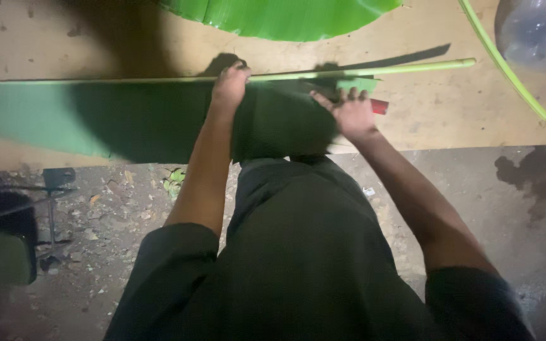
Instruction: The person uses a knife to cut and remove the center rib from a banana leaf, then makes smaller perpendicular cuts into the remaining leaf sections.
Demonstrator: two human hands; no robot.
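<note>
A long banana leaf (64, 117) lies across a wooden table (450, 113), its pale green midrib (406, 67) running along the far edge. My left hand (230, 85) presses down on the leaf at the midrib, fingers curled over it. My right hand (349, 112) grips a red-handled tool (380, 106), likely a knife, held against the leaf just below the midrib. The blade is hidden by my hand and shadow.
A second banana leaf (279, 16) lies at the table's far side. A stripped midrib (507, 66) lies at the right, beside a clear plastic bottle (535, 31). Below the table edge is dirt ground (115, 215) with debris, and a dark object at left.
</note>
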